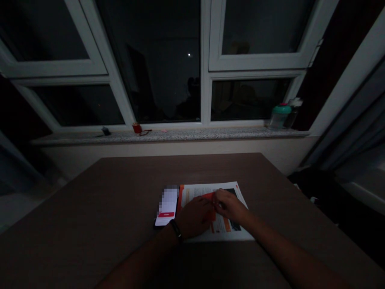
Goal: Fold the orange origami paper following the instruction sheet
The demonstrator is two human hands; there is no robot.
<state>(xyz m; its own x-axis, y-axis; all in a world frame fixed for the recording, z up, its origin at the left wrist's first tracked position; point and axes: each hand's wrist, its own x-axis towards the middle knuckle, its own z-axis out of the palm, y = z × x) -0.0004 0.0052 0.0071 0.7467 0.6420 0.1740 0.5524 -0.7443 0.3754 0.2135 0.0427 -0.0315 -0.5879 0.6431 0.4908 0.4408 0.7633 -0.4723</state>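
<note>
A small red piece of paper (pixel 209 197) lies on a printed white and orange sheet (pixel 235 231) on the brown table (pixel 120 200). My left hand (pixel 194 216), with a dark band on its wrist, presses down on the red paper. My right hand (pixel 228 205) pinches the same paper from the right, its fingertips meeting those of the left hand. Most of the red paper is hidden under both hands. A phone (pixel 166 208) with a lit screen lies just left of the printed sheet, beside my left hand.
The room is dim. A stone windowsill (pixel 180 135) runs behind the table under dark windows. On it stand a small red cup (pixel 136 128), a dark small object (pixel 106 131) and a clear bottle with a green lid (pixel 279 115). A curtain (pixel 355 132) hangs at the right.
</note>
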